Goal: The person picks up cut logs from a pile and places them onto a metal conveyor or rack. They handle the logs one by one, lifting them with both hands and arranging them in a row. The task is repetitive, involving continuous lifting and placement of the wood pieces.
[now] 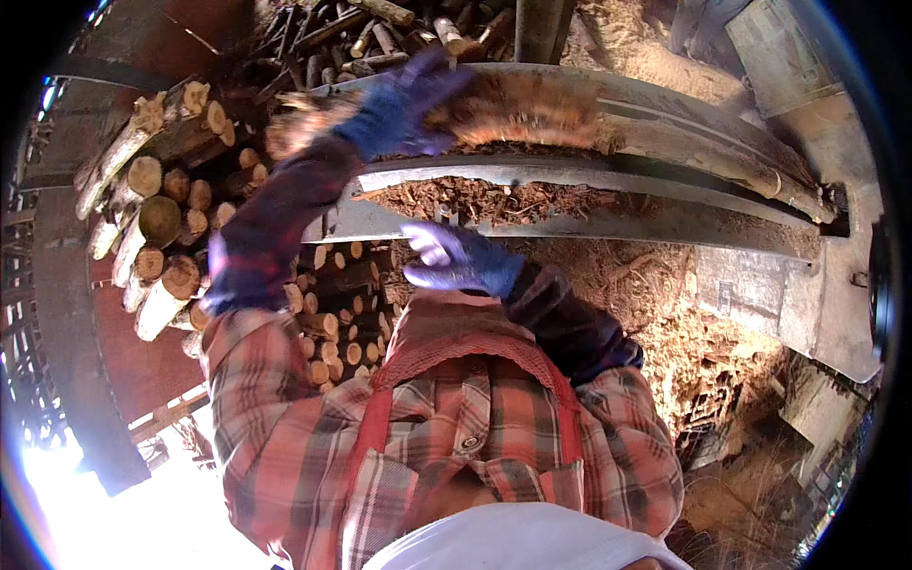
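Observation:
My left hand (404, 106), in a blue glove, reaches over the left end of the metal trough (665, 90) with its fingers spread. It lies over or against a rough-barked log (532, 106) that is smeared by motion; I cannot tell whether the palm presses on it. A longer, thinner log (712, 157) lies in the same trough to the right, close to that one. Nearer my body, my right hand (465, 259), gloved too, hovers by the trough's front rail with fingers apart and nothing in them. Bark scraps (503, 198) fill the channel between the rails.
A stack of cut logs (180, 199) stands at the left, with thinner cut logs (332, 323) below the trough. More sticks (370, 38) are heaped behind it. Sawdust (703, 370) covers the lower right, near a metal housing (760, 294) at the trough's right end.

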Available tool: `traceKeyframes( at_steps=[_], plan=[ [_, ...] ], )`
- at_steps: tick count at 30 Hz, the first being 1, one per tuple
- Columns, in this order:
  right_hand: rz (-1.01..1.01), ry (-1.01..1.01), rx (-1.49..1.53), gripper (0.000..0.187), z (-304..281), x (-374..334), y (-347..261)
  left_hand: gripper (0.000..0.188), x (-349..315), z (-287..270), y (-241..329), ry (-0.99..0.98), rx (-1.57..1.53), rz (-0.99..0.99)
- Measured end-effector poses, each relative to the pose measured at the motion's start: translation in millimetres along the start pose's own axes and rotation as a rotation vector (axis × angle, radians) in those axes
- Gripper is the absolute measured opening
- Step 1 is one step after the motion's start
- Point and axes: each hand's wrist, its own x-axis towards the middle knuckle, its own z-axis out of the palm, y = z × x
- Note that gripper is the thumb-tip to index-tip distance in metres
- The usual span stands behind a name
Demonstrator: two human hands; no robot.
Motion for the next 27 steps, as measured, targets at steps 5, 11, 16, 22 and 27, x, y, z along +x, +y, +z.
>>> traceKeyframes(
  at_steps=[5,11,16,22,27],
  plan=[
    [-0.302,0.328,-0.595,0.05,18,2,25,0.091,24,96,-14,0.044,-0.053,0.101],
    [0.158,0.342,0.08,0.035,2,95,63,0.091,30,80,8,0.115,-0.089,0.16],
    [0.144,0.338,0.372,0.036,-116,-17,96,0.073,-14,68,-4,0.372,-0.364,-0.005],
    [0.403,0.599,-0.931,0.038,-320,-264,23,0.066,-88,54,4,0.492,-0.528,-0.313],
    [0.587,0.737,-1.303,0.038,-411,-331,-49,0.068,-79,19,73,0.443,-0.426,-0.822]
  ],
)
